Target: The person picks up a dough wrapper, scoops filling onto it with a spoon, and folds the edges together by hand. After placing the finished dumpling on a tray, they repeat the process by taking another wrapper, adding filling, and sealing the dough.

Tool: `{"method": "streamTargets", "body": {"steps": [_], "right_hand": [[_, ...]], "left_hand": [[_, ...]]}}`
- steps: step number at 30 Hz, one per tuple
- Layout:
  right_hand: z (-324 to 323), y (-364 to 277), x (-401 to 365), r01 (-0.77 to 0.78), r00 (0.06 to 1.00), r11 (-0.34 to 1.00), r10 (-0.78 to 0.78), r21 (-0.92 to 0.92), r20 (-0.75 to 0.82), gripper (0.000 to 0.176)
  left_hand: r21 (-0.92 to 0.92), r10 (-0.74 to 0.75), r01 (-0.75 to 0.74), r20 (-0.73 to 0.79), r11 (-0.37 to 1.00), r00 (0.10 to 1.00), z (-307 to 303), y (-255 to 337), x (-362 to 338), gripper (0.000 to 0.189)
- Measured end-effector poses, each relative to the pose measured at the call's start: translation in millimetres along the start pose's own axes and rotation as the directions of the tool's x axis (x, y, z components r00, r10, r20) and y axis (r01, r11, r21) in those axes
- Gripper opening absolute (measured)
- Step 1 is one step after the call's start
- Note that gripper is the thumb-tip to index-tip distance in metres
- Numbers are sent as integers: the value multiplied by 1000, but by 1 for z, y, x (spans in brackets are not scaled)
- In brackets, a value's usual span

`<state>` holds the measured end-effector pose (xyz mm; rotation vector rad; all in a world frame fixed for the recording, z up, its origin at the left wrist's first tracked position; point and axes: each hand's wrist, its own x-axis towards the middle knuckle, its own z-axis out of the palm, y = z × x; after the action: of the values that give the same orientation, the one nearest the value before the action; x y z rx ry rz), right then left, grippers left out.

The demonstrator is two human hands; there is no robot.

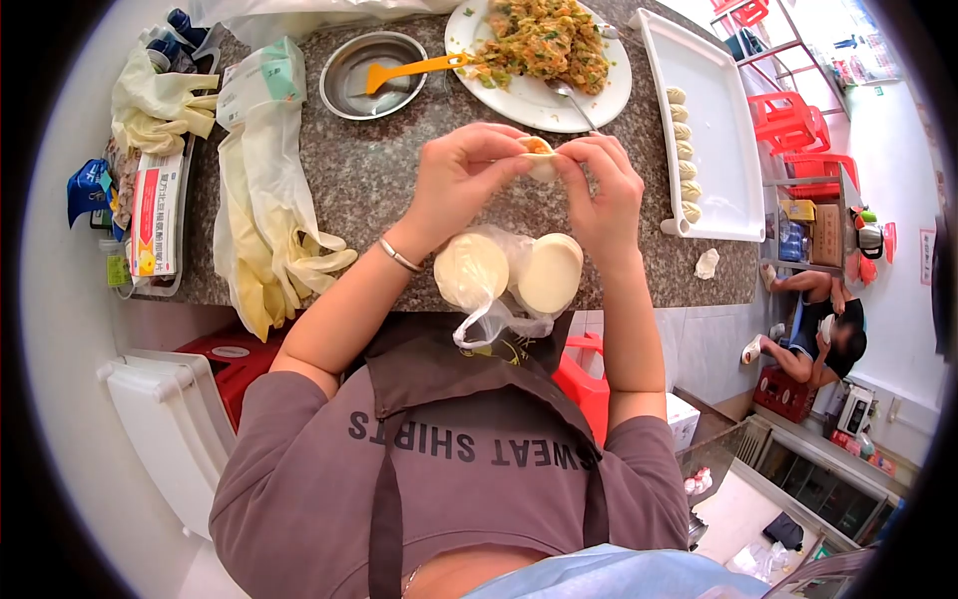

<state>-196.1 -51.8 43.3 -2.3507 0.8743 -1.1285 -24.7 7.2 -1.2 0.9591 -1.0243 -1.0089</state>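
My left hand [461, 182], with a thin bracelet on the wrist, and my right hand [605, 192] meet above the granite counter [369, 180]. Together they pinch a half-folded dumpling [540, 158] between thumbs and fingertips; a bit of orange filling shows at its top. Just below the hands lie two stacks of round dough wrappers [549, 272] in a loose clear plastic bag [484, 319]. A white plate of chopped filling [544, 45] with a metal spoon [574, 102] stands beyond the hands.
A white tray [723, 120] at the right holds a row of finished dumplings [684, 150]. A metal bowl [349, 60] with an orange spatula [414, 70], yellowish rubber gloves [264, 220] and a box [155, 215] lie left. Another person [818, 339] crouches by red stools.
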Motion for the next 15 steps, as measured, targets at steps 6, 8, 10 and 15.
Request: {"method": "streamTargets", "body": {"steps": [6, 8, 10, 15], "right_hand": [[-13, -5, 7, -124, 981, 990, 113, 65, 159, 8], [-10, -4, 7, -82, 989, 995, 74, 58, 129, 8], [-6, -1, 3, -11, 996, 1000, 8, 26, 87, 9], [-1, -3, 1, 13, 998, 1000, -13, 10, 55, 9]], "left_hand": [[-35, 7, -4, 92, 999, 996, -3, 0, 0, 13], [-21, 15, -13, 91, 1000, 996, -2, 0, 0, 12], [-5, 23, -23, 91, 1000, 996, -1, 1, 0, 12], [40, 1, -2, 9, 999, 1000, 1, 5, -3, 12]]}}
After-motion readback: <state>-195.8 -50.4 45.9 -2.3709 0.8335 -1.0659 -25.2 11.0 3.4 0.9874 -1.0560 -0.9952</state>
